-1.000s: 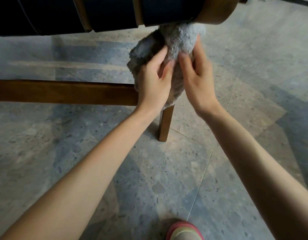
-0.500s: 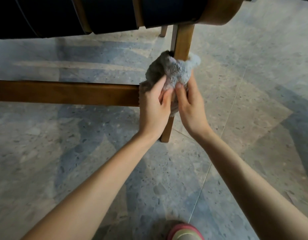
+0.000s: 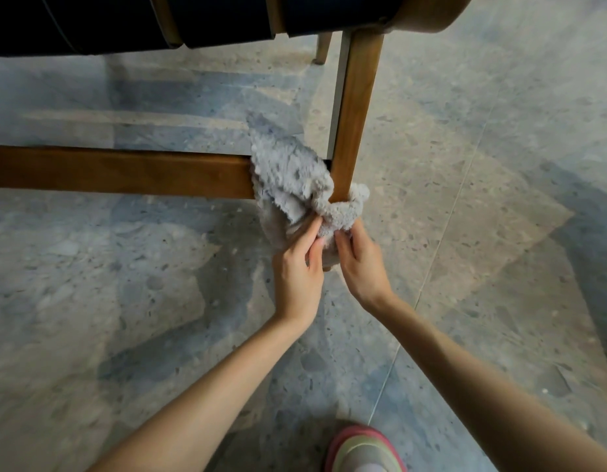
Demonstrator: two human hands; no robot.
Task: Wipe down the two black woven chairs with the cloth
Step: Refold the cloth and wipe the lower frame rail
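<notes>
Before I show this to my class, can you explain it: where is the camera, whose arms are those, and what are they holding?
No machine here: a person wears one camera on the head, looking down, so the arms are their own. The left hand and right hand both grip a fluffy grey cloth wrapped round a wooden chair leg, where a crossbar meets it. Above is the dark seat. Below lies a speckled floor, with a shoe at the bottom edge.
</notes>
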